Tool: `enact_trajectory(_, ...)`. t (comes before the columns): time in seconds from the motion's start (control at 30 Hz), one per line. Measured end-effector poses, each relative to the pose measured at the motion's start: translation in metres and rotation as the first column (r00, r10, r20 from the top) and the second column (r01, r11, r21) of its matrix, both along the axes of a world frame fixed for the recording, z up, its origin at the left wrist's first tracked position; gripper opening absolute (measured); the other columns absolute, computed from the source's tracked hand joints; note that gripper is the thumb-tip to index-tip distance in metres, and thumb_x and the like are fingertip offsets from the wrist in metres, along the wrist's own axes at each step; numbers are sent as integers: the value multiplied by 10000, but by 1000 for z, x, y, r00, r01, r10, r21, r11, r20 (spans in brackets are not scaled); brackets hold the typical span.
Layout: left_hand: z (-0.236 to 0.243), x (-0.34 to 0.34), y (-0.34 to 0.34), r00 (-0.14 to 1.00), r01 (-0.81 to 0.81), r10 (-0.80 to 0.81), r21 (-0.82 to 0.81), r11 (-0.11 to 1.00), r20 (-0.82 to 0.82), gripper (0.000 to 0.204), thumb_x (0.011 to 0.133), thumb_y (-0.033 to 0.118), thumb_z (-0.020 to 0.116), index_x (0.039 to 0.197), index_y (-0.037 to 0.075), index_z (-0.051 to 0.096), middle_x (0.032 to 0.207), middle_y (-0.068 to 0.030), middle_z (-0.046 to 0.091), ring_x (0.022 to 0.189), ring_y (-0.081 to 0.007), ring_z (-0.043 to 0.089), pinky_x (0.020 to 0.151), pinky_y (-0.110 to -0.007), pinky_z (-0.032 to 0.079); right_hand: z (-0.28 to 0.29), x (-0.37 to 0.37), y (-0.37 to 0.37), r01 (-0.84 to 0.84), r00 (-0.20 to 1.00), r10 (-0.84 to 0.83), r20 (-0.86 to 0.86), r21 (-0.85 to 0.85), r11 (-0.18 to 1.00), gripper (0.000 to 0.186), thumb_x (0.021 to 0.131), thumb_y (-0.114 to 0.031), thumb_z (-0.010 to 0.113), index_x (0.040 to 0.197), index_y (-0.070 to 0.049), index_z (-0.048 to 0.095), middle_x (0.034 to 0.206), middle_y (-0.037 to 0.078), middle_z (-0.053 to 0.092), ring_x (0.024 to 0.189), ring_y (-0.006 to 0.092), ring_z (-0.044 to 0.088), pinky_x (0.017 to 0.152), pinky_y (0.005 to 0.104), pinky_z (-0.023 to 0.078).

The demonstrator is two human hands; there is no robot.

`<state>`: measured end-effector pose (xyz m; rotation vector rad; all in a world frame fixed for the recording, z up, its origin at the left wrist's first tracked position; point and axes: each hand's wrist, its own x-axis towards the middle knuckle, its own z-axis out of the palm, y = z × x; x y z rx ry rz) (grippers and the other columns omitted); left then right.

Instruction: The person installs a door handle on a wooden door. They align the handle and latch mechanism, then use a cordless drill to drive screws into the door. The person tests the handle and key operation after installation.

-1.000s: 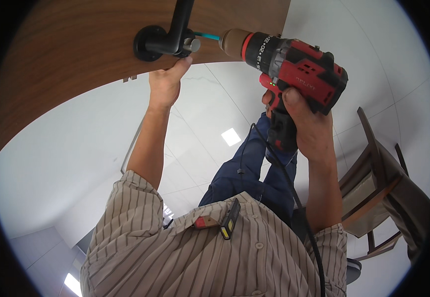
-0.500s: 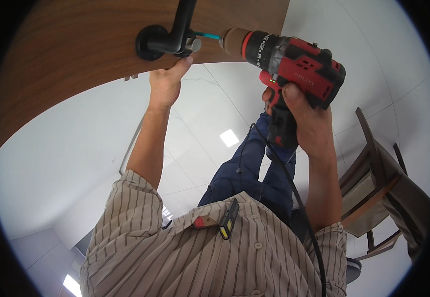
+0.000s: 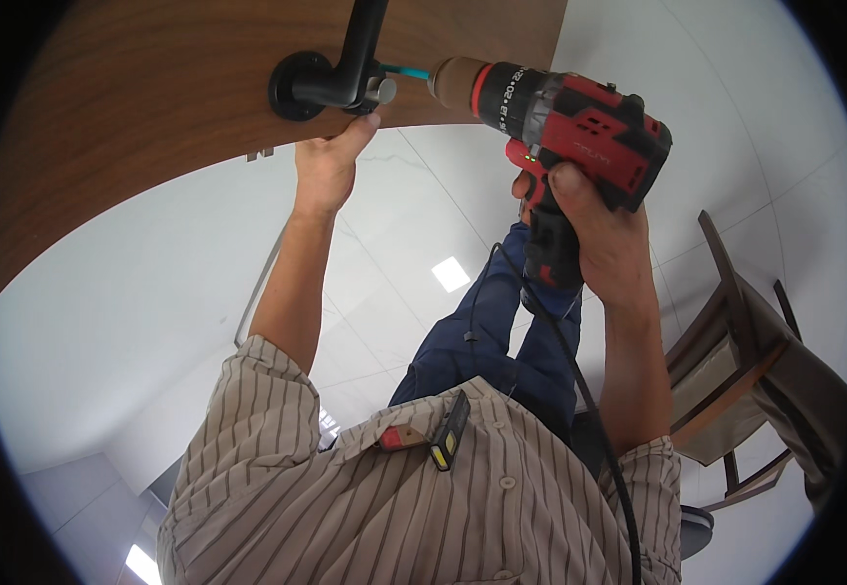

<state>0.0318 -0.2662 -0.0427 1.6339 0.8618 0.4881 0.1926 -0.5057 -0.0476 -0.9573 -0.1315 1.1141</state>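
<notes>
Right hand clamped on the grip of a red and black drill, thumb over the back of the handle. Drill is up in the air at the right end of the wooden panel, nose pointing left. Teal bit sticks out of the tan chuck, tip running in behind the black bracket; from where I stand, can't tell what it touches. Bracket sits on the panel by a round flange, silver knob at its corner. Left hand at the panel's lower edge, thumb up against the bracket's underside, fingers hidden, so can't tell how they grip. Hands well apart. Black cord hangs past the blue jeans. Dark wood chair on the right, pale tiled floor below. Striped shirt, black light at the chest.
</notes>
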Motion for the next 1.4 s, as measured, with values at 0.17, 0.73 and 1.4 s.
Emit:
enact_trajectory(0.17, -1, -1, 1, 999, 36, -36, 5, 999, 2, 158, 850, -12, 676, 1007, 13, 681, 947, 2, 655, 875, -88, 570, 815, -260, 445, 1, 4, 0, -20, 999, 20, 32, 0, 1000, 382, 928, -301, 728, 1139, 5, 640, 989, 71, 688, 844, 142, 635, 773, 307, 525)
enact_trajectory(0.73, -11, -2, -6, 1000, -3, 3, 31, 1000, -6, 197, 846, 8, 693, 1041, 22, 672, 966, 6, 632, 905, -93, 553, 833, -268, 443, -13, 1, -16, 49, 996, -51, 75, 22, 999, 447, 944, -305, 698, 1244, 12, 600, 1082, 128, 707, 924, 194, 674, 753, 324, 541)
enact_trajectory(1.4, -24, -9, 3, 997, 24, -29, 79, 997, 65, 132, 800, 17, 725, 927, 8, 689, 840, 16, 642, 773, -78, 535, 718, -253, 429, -20, -55, -34, 66, 986, -62, -157, 18, 998, 541, 946, -352, 703, 1300, 23, 539, 1133, 189, 687, 1004, 285, 701, 695, 357, 579)
